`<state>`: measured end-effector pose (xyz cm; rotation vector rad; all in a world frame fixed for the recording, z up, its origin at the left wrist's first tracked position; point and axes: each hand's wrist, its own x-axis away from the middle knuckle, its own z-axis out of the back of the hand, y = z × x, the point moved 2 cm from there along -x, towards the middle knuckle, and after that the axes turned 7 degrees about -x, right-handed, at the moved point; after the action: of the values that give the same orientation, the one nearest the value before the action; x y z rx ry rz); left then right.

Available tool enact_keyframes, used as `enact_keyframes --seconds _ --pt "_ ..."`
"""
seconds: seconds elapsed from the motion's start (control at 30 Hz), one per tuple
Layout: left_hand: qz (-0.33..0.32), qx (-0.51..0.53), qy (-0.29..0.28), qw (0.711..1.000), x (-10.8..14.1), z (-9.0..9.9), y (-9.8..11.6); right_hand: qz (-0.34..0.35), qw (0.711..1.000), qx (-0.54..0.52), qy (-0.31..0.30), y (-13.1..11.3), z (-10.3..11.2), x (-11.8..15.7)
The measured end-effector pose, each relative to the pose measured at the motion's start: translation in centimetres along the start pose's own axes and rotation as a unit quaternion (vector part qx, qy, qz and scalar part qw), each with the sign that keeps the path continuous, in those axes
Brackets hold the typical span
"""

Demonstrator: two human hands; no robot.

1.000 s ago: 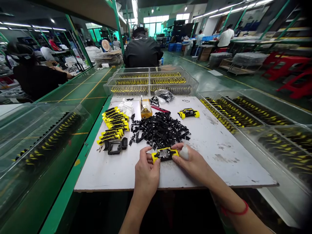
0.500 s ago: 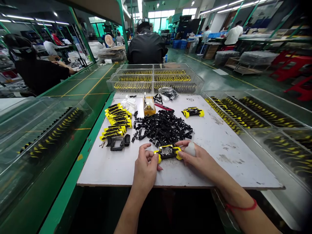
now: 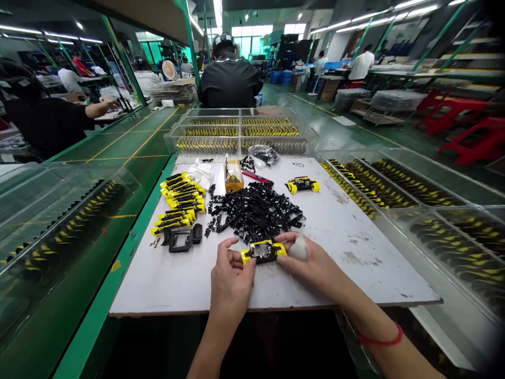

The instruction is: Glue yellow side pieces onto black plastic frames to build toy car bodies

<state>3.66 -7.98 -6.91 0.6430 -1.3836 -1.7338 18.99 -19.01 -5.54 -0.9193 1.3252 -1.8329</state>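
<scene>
Between my two hands is a black and yellow plastic housing with a rectangular frame in its middle. My left hand grips its left yellow end between thumb and fingers. Its right yellow end is pinched by my right hand, which wears a white cover on one finger. Just beyond lies a heap of small black plastic parts. A black frame rests to the left, in front of a stack of yellow and black housings. Another such housing lies at the back right.
Clear trays of similar parts stand behind, at right and at left of the white board. A small amber container, a red pen-like tool and a plastic bag lie behind the heap. A person sits ahead.
The camera view has shifted, so the whole scene sits slightly left and lower. Both hands keep hold of the housing. At left, a co-worker's arm has moved outward.
</scene>
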Motion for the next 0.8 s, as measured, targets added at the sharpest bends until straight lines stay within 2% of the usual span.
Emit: enact_keyframes --seconds 0.13,0.23,0.33,0.43,0.57,0.67,0.8 --pt "-0.020 -0.008 0.017 1.000 0.8 -0.1 -0.3 0.055 0.996 0.068 0.019 -0.2 -0.4 0.8" --pt "-0.015 0.032 0.017 0.999 1.1 -0.4 -0.5 0.064 0.995 0.071 0.034 -1.0 0.6 0.7" --pt "-0.031 0.088 0.038 0.995 1.1 -0.6 -0.7 0.065 0.991 0.065 0.098 -2.1 3.9 -0.7" --pt "-0.030 0.111 0.054 0.992 0.9 -0.6 -1.0 0.078 0.978 0.055 0.188 -2.2 9.1 -3.3" --pt "-0.021 0.084 0.078 0.993 0.8 -0.8 -1.4 0.067 0.973 0.061 0.213 -0.6 14.8 -6.9" --pt "-0.032 0.056 0.097 0.993 0.8 -1.2 -1.7 0.064 0.975 0.075 0.201 0.6 16.7 -8.7" --pt "-0.044 0.043 0.113 0.992 0.7 -1.6 -2.4 0.066 0.978 0.093 0.174 1.1 17.2 -9.9"
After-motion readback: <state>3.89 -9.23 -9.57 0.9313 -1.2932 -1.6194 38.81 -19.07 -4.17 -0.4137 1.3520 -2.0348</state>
